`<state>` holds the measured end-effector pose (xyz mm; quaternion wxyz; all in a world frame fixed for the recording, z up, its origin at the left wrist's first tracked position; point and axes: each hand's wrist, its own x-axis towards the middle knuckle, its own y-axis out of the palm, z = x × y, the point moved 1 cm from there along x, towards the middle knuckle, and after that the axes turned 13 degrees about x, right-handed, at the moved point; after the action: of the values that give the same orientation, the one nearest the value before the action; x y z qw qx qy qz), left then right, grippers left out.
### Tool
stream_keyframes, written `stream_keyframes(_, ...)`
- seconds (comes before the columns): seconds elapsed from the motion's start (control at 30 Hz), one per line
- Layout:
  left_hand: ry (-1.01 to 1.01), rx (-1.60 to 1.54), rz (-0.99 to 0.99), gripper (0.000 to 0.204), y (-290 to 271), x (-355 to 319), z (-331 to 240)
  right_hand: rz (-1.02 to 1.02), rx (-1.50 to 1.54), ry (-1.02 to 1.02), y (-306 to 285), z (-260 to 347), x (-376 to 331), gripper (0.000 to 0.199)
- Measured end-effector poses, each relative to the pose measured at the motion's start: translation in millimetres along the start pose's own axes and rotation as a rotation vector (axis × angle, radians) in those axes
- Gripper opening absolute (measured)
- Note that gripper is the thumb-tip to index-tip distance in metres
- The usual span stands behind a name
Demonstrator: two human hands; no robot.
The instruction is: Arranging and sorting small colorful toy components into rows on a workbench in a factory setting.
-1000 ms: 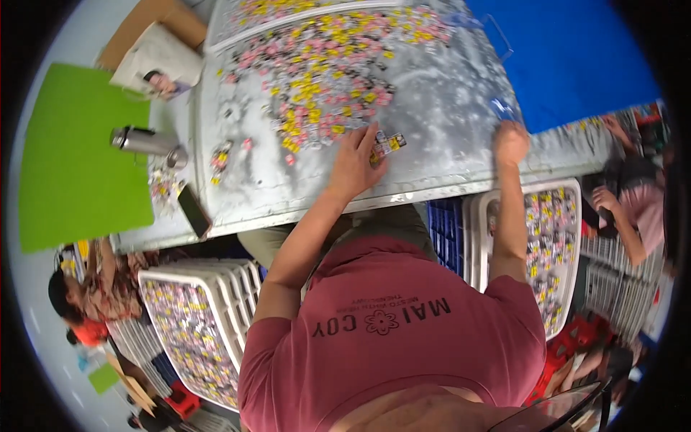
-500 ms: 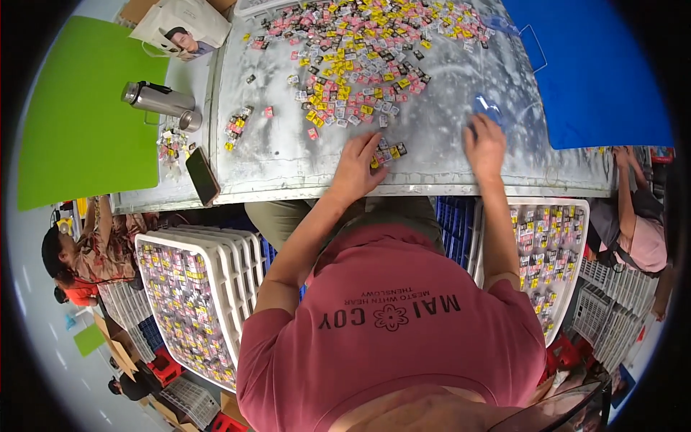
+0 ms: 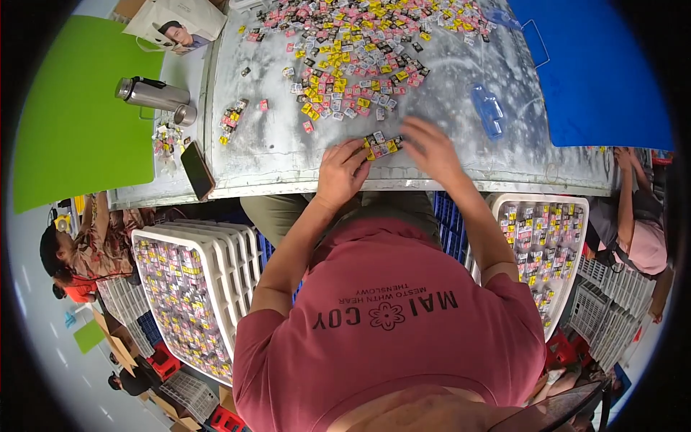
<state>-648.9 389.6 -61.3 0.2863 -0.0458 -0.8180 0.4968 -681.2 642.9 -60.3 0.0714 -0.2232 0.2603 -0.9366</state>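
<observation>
A tight little block of small printed pieces, in yellow, pink, black and white, lies near the table's front edge. My left hand is closed at its left end, thumb and fingertips against the pieces. On the other side, my right hand has its fingers stretched out and slightly blurred, close to the block's right end, with nothing seen in it. To the right lies a clear, bluish plastic blister shell, untouched. Beyond my hands spreads a large loose heap of the same small pieces.
A smaller cluster of pieces, a phone and a steel flask lie to the left. Green and blue boards flank the metal table. Stacked white trays stand beside my legs; other people sit at both sides.
My right hand has left the plastic shell and moved left to the block of pieces; the shell now lies in full view. My left hand stays at the block's left end.
</observation>
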Motion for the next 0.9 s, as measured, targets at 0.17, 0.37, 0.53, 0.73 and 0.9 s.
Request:
stream_keyframes(0.17, -0.022, 0.017, -0.030, 0.028, -1, 4, -8, 0.179, 0.002, -0.103, 20, 2, -7, 0.035)
stream_keyframes(0.37, -0.096, -0.004, -0.029, 0.017, 1, 3, -13, 0.154, 0.018, -0.107, 22, 1, -9, 0.033)
stream_keyframes(0.53, -0.032, 0.122, -0.051, 0.011, 1, 1, -19, 0.139, 0.044, -0.084, 22, 1, -10, 0.031)
stream_keyframes(0.73, -0.072, 0.106, 0.014, 0.023, 5, -8, -19, 0.161, 0.027, -0.048, 22, 4, -11, 0.054)
stream_keyframes(0.9, -0.018, 0.117, 0.082, 0.048, 2, 4, -20, 0.297, -0.191, -0.121, 25, 13, -8, 0.071)
